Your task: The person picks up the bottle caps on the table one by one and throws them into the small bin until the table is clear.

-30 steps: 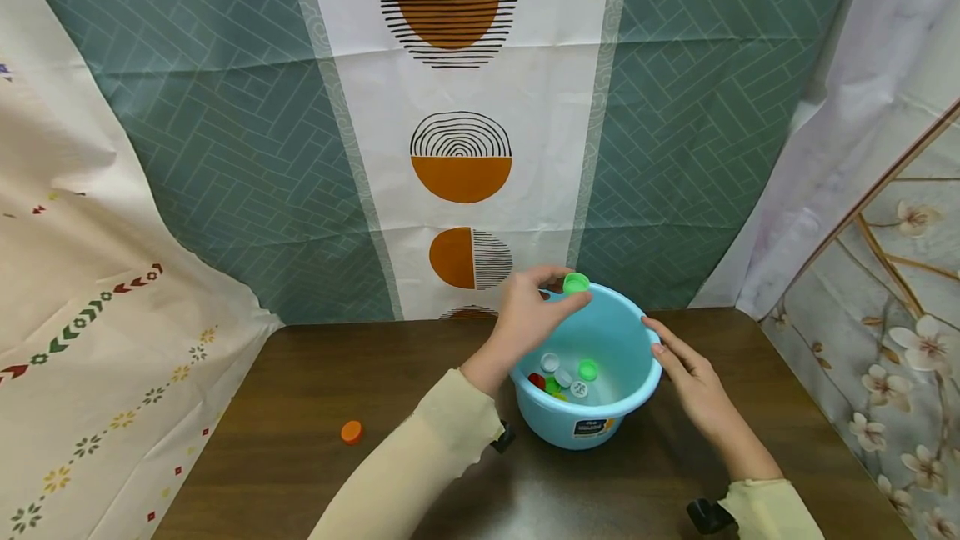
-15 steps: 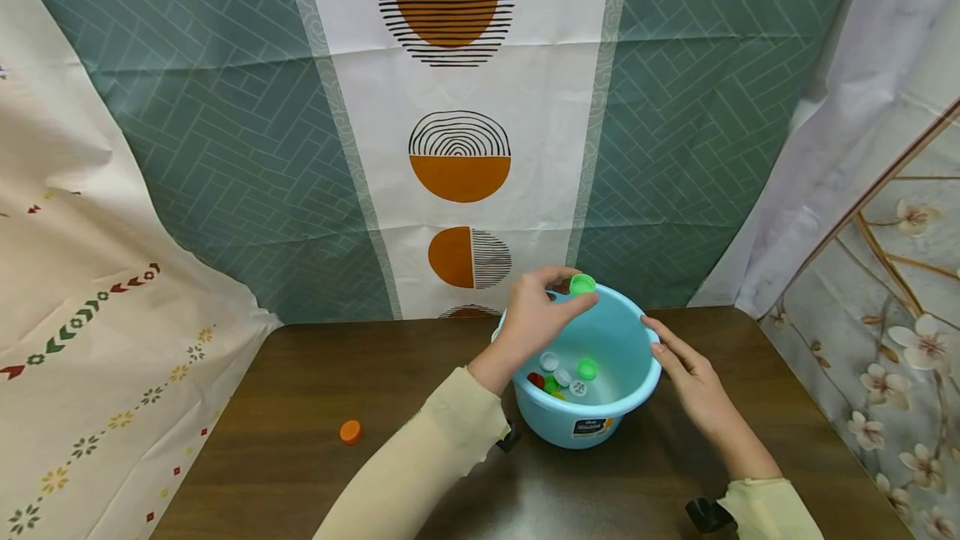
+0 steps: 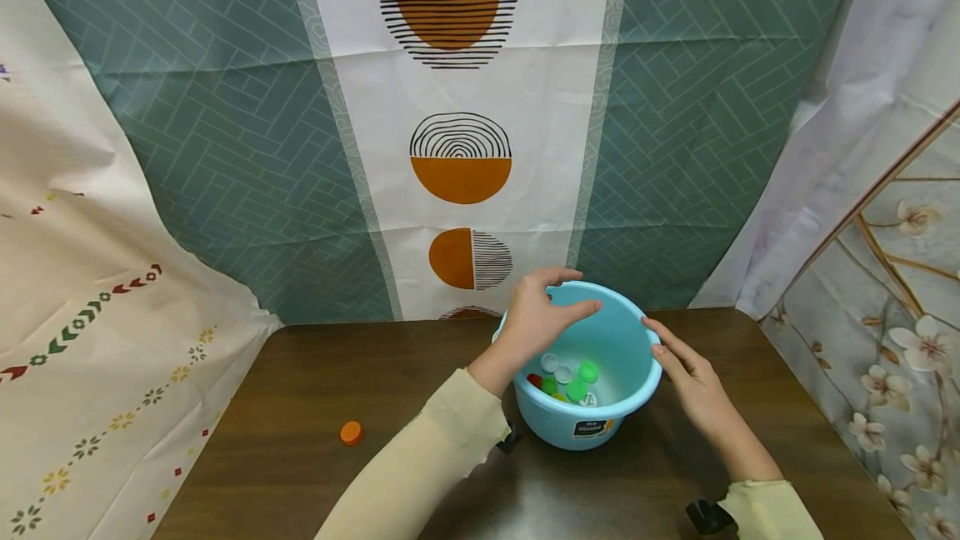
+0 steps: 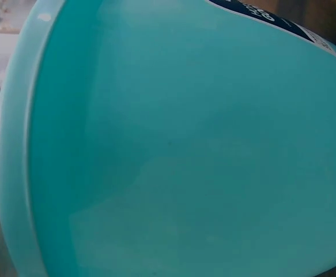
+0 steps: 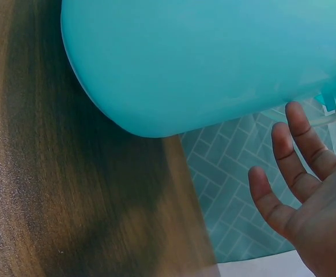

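Observation:
A light blue plastic bucket (image 3: 581,427) stands on the table; its side fills most of both wrist views. Inside lie several bottle caps: green caps (image 3: 576,391), white caps (image 3: 562,374), a red cap (image 3: 535,380) and a bit of yellow. Over the bucket's left rim hovers my left hand (image 3: 534,315), thumb and fingers parted with nothing between them. At the right rim, my right hand (image 3: 690,377) touches the bucket with thumb and forefinger, while its other fingers (image 5: 295,160) spread beside the wall in the right wrist view.
An orange cap (image 3: 351,432) lies by itself on the dark wooden table (image 3: 315,373), left of the bucket. A patterned cloth (image 3: 465,90) hangs behind the table's back edge. Flowered cloths flank it on both sides.
My left hand has let go of the green cap, which now lies among the others in the bucket. Earlier that hand shifted slightly right. My right hand stays at the rim.

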Tool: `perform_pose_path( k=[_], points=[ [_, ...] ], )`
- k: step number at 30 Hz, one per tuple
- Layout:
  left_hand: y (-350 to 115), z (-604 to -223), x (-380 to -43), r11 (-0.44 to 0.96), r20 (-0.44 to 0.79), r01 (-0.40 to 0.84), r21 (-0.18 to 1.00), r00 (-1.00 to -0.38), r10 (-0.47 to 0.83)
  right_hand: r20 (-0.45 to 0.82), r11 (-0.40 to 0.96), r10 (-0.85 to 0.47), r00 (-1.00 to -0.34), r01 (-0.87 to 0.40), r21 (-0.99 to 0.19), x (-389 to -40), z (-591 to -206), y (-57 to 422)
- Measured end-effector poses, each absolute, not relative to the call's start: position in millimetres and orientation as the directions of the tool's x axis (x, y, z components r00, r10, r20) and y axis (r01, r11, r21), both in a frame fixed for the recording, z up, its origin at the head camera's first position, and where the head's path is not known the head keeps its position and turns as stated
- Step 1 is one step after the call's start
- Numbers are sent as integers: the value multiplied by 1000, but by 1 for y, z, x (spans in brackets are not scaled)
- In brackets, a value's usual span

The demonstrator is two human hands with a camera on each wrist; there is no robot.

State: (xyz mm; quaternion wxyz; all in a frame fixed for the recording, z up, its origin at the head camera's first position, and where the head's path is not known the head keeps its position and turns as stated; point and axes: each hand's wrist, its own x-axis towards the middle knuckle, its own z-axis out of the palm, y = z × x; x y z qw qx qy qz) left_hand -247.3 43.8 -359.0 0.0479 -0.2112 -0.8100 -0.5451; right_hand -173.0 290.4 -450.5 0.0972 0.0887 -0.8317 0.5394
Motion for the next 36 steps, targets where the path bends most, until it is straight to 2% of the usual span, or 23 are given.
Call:
perform_pose_path(
  k=[19,27,36],
  points=[
    [28,-353,-244,226,344,413,882,-893,289,257,401,-43,-965,-252,-881,-171,-450,289],
    [9,-351,-246,299,379,430,852,-900,214,244,417,-42,-969,-239,-877,-170,-450,290],
    [-26,-358,-250,295,430,459,838,-889,161,248,411,-43,-968,-244,-878,-172,-449,290]
  ],
)
